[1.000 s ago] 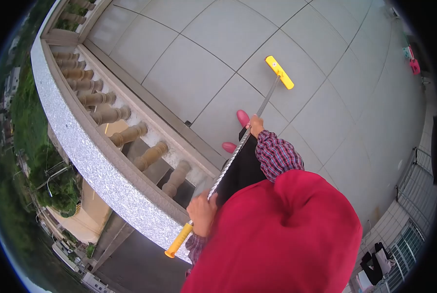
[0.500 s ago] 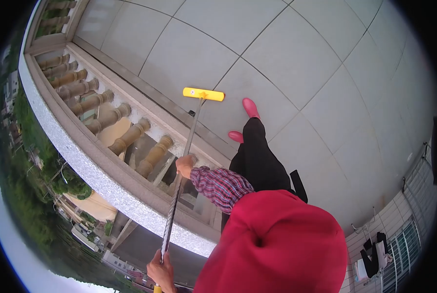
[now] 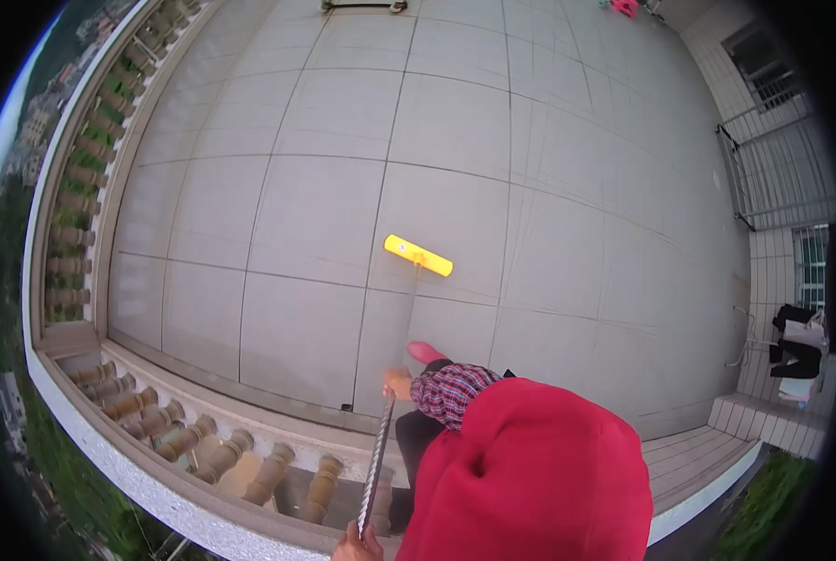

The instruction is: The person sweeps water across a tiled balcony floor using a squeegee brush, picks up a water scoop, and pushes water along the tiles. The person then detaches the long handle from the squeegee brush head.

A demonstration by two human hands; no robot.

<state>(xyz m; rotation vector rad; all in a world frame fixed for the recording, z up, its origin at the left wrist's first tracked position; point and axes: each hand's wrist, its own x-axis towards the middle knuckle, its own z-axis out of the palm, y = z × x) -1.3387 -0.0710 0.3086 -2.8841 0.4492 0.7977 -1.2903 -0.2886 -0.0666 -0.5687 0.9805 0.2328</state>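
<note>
A mop with a flat yellow head (image 3: 419,255) rests on the grey tiled floor. Its metal pole (image 3: 376,463) runs down toward my body, with a twisted lower stretch. My right hand (image 3: 397,382), in a plaid sleeve, is closed around the middle of the pole. Lower down, at the bottom edge of the view, my left hand (image 3: 357,545) grips the pole near its end. The yellow handle end is out of view. A pink shoe (image 3: 424,352) shows just beyond my right hand.
A stone balustrade (image 3: 221,456) with a pale rail runs along the left and lower left. Clothes (image 3: 799,341) hang by the tiled wall at the right, below a metal rack (image 3: 778,168). A pink object (image 3: 625,7) lies at the top right.
The view has turned and shows more floor. The mop head swung left toward the balustrade, then out onto the open tiles. Both hands have stayed on the pole.
</note>
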